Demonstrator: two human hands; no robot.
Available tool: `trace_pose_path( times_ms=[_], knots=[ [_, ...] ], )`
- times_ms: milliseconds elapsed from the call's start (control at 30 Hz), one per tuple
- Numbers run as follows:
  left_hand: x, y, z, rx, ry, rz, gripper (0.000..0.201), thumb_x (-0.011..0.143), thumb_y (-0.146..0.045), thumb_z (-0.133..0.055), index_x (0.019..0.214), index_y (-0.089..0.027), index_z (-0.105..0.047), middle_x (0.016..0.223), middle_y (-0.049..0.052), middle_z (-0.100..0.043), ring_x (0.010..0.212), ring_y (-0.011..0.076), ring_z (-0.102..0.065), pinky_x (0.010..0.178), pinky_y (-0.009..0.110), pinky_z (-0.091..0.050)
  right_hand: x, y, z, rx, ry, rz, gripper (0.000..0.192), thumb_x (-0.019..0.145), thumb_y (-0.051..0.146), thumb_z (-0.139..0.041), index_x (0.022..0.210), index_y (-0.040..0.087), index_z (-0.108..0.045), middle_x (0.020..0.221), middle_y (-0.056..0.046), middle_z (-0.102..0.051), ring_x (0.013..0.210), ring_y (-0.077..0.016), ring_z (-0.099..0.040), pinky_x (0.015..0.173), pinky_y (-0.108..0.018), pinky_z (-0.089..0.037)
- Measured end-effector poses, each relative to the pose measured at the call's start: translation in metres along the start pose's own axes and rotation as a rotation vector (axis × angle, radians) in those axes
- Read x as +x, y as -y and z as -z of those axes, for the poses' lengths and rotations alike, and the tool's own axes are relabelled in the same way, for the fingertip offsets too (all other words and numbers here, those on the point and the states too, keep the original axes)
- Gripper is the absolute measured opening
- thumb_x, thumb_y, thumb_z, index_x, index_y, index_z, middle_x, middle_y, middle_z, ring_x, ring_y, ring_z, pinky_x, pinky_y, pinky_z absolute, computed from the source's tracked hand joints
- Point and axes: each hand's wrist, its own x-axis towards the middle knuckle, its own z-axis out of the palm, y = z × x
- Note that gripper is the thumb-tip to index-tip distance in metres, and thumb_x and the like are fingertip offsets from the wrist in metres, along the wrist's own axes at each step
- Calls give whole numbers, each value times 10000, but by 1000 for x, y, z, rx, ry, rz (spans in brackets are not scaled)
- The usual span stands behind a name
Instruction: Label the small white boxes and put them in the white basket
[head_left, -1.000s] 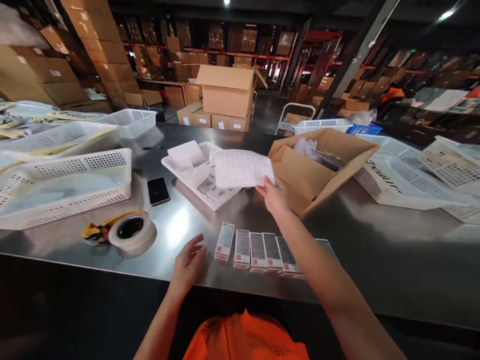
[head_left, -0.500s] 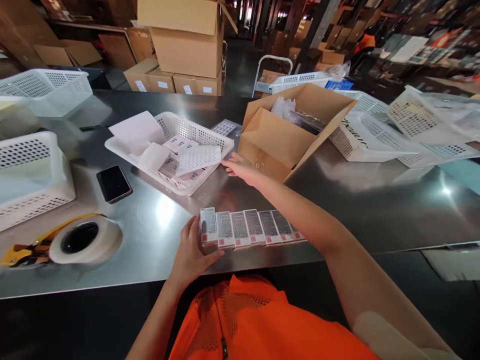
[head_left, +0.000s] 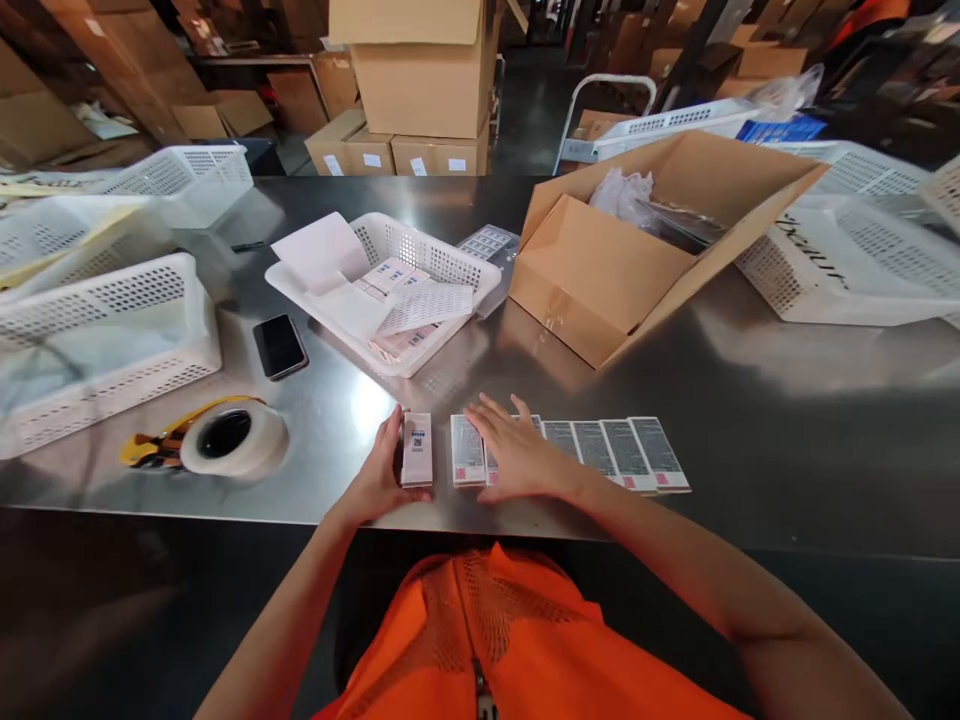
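Note:
A row of several small flat product boxes (head_left: 600, 450) lies along the near edge of the steel table (head_left: 787, 420). My left hand (head_left: 379, 478) grips the leftmost box (head_left: 417, 449), which sits a little apart from the row. My right hand (head_left: 517, 455) lies flat with its fingers spread on the left part of the row, holding nothing. Behind them stands a white perforated basket (head_left: 450, 265) with more boxes and a printed label sheet (head_left: 424, 303) in it.
An open cardboard box (head_left: 600, 275) with plastic bags stands at the back right. A black phone (head_left: 279, 346) and a tape roll on a yellow dispenser (head_left: 229, 438) lie to the left. White baskets (head_left: 112, 330) line both sides.
My right hand let the label sheet drop into the basket, then came back onto the row of boxes. My left hand took the leftmost box and pulled it away from the row.

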Motion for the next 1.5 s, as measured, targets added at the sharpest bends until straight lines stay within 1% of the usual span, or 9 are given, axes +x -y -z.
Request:
trace_pose_path(
  times_ms=[167,367,500,867,967,1100,1167,1367,1500],
  knots=[
    [-18,-1,-4,-25,-3,30,1344,673,-476,-826,1547,-211,161,1595,245,-179,1453,453,-212,1142,606,-297,25,31,12,-103,-68,18,1080,505,600,-756,1389,61,-451,1229,-245,-570,1174,-405,-485,1135,-647,-117],
    [-17,-11,-5,-61,-6,22,1315,693,-459,-817,1544,-243,162,1610,227,-78,1492,401,-106,1173,599,-230,20,15,25,-90,18,21,1383,496,709,-749,1550,64,-128,1565,-289,-223,1430,-477,-164,1104,-730,-20],
    [-14,-15,-3,-71,11,32,1260,707,-407,-809,1555,-248,110,1578,219,-139,1473,395,-203,1161,576,-283,-13,-18,20,-27,183,-100,1419,483,629,-811,1557,66,-74,1554,-286,-266,1448,-485,-143,1081,-762,-35],
    [8,-46,7,307,153,-94,1151,749,-444,-748,1562,-247,42,1559,225,-201,1436,400,-276,1106,581,-369,-18,8,11,-87,-141,-66,1080,476,546,-788,1399,102,-445,1262,-214,-512,1199,-382,-442,1127,-652,-88],
    [3,-52,11,406,128,-93,1185,722,-488,-757,1565,-234,36,1586,228,-191,1467,428,-187,1134,638,-276,-16,8,17,-70,-108,-29,1212,499,606,-770,1492,84,-312,1331,-239,-478,1235,-403,-421,1123,-676,-51],
    [-5,-71,5,531,62,-130,1117,742,-544,-715,1568,-188,-52,1610,213,-197,1497,401,-87,1170,630,-178,-30,-17,19,-18,-6,-64,1437,469,644,-799,1562,96,-43,1559,-272,-232,1426,-476,-154,1088,-741,17],
    [-2,-83,-6,555,65,-171,1072,752,-562,-699,1563,-165,-121,1608,205,-224,1503,385,-70,1183,616,-139,-39,-31,17,-30,61,-103,1394,461,574,-833,1554,99,-110,1560,-266,-248,1439,-483,-115,1074,-763,5],
    [31,-97,-40,534,144,-228,983,741,-554,-712,1525,-134,-293,1580,202,-306,1480,385,-202,1191,616,-79,-32,-17,13,-145,9,-86,1078,454,465,-855,1384,90,-459,1272,-239,-551,1214,-405,-452,1113,-681,-133],
    [33,-85,-35,544,129,-204,860,741,-457,-731,1460,-110,-414,1499,216,-441,1410,380,-368,1200,604,-112,-22,-6,28,-127,10,-36,1234,432,517,-858,1472,84,-356,1498,-266,-356,1321,-452,-354,1119,-684,-127]
  ],
)
